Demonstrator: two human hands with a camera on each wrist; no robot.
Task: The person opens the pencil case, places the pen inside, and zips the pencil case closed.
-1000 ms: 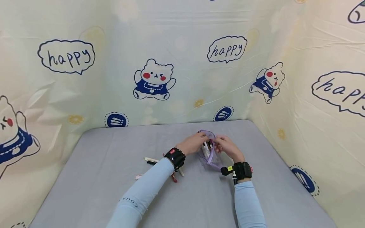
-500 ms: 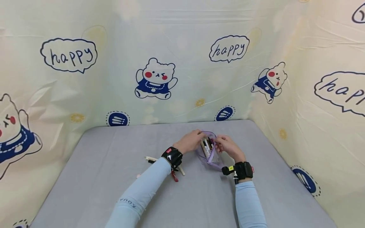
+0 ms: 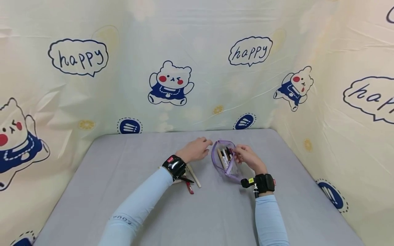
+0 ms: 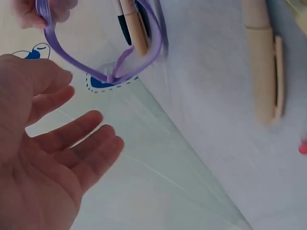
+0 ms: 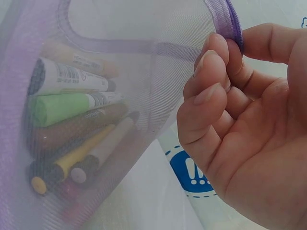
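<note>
A see-through mesh pencil case with purple edging (image 3: 213, 159) stands open at the table's back right. Several pens and markers (image 3: 224, 158) lie inside. Through the mesh, the right wrist view shows a green marker (image 5: 62, 109) among brown, white and yellow ones. My right hand (image 3: 249, 159) pinches the zipped rim between thumb and fingers. Left of the case, my left hand (image 3: 194, 150) is held apart from it with fingers spread and nothing in them. Below that hand lie a beige pen (image 3: 194, 176), a red pen (image 3: 189, 188) and a black pen (image 3: 186, 179).
Grey cloth covers the table (image 3: 123, 164). A printed curtain (image 3: 203, 85) rises behind it and along both sides. The left forearm partly hides the loose pens.
My left hand has drawn back from the case's opening, leftward toward the loose pens. My right hand keeps its grip on the rim. The case's mouth and the pens inside show more plainly.
</note>
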